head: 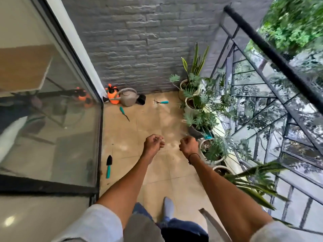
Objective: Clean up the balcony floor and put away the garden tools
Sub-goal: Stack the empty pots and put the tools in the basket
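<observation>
1. Grip: both hands are held out over the floor with fingers curled in. The left hand (153, 143) seems to pinch something thin and pale between thumb and fingertips, too small to name; the right hand (187, 145) is balled into a fist and whether it holds anything cannot be told. A dark band circles the right wrist.
2. Nearest, a socked foot (168, 207) stands on the tan tiled balcony floor (157, 173).
3. To the left, close to the glass door (52, 109), a black trowel (108, 166) with a teal handle lies on the tiles.
4. Along the right side a row of potted plants (201, 117) lines the black railing (272, 55).
5. Farther off, a thin teal-handled tool (123, 113) lies on the floor near the door frame.
6. Beyond it, a small hand rake (161, 102) with a teal handle lies nearer the plants.
7. At the far end, against the grey brick wall (139, 41), stand an orange sprayer (112, 94), a grey watering can (128, 97) touching it, and a small black pot (141, 99) just beside the can.
</observation>
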